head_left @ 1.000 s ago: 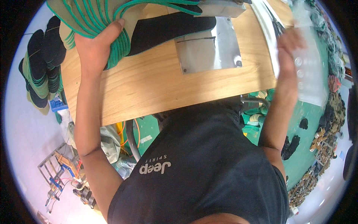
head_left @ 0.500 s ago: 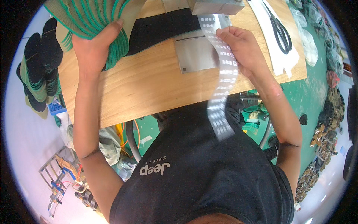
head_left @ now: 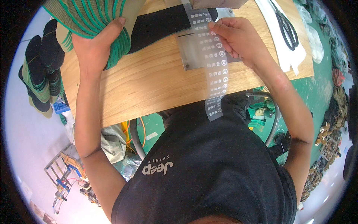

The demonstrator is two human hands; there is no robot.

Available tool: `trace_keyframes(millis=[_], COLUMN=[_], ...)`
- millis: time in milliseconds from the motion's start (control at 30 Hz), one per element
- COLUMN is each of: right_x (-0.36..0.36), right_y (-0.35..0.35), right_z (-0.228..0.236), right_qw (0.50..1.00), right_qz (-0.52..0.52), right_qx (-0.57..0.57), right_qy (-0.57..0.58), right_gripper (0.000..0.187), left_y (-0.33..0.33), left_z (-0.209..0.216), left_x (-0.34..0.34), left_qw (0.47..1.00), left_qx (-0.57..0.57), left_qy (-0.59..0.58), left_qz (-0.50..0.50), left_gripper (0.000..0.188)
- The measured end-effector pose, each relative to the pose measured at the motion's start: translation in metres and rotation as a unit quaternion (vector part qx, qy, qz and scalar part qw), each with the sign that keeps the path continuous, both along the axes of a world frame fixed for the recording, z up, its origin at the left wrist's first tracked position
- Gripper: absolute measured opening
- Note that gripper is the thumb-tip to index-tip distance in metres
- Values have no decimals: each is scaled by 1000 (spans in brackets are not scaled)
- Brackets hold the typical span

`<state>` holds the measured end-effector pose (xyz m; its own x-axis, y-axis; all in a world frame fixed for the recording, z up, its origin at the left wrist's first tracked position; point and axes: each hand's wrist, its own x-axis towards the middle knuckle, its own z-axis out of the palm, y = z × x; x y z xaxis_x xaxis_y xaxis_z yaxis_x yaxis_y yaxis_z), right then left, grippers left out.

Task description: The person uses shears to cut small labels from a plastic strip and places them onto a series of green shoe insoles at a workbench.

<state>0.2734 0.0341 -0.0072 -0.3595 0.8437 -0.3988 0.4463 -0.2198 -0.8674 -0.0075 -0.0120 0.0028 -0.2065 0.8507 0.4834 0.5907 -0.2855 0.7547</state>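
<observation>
My left hand [head_left: 91,52] is closed around a fanned stack of insoles [head_left: 84,18], tan with green edges, at the upper left. A black insole [head_left: 160,28] lies flat on the table beside them, its right end close to a metal block [head_left: 220,3]. My right hand [head_left: 244,41] pinches the right edge of a long translucent strip of printed labels [head_left: 215,69] between thumb and fingers. The strip lies across the right part of the black insole and over a metal plate [head_left: 194,59], and its lower end hangs past the table edge in front of my shirt.
Black-handled scissors [head_left: 287,31] lie on white sheet material [head_left: 274,33] at the right of the wooden table [head_left: 145,86]. More black and green insoles [head_left: 37,71] are stacked at the far left. Plastic bags [head_left: 317,43] and piled goods [head_left: 324,149] line the right side of the floor.
My right hand has moved slightly up and left, drawing the strip leftward over the black insole. The strip's hanging end has swung left and risen. My left hand keeps its hold on the stack.
</observation>
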Motion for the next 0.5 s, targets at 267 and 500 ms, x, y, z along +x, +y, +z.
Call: trace_keyframes(millis=[267, 500], right_x=[2, 0], right_y=[5, 10], right_z=[-6, -1], right_qw=[1000, 998], right_qz=[14, 2], right_qx=[25, 18], right_qy=[-3, -68], right_gripper=[23, 28], left_y=[1, -1], left_z=[2, 4], left_x=[3, 2], left_qw=[1000, 1000], left_qx=[-3, -18], left_qy=[7, -16], left_qz=[1, -6], left_gripper=[33, 39])
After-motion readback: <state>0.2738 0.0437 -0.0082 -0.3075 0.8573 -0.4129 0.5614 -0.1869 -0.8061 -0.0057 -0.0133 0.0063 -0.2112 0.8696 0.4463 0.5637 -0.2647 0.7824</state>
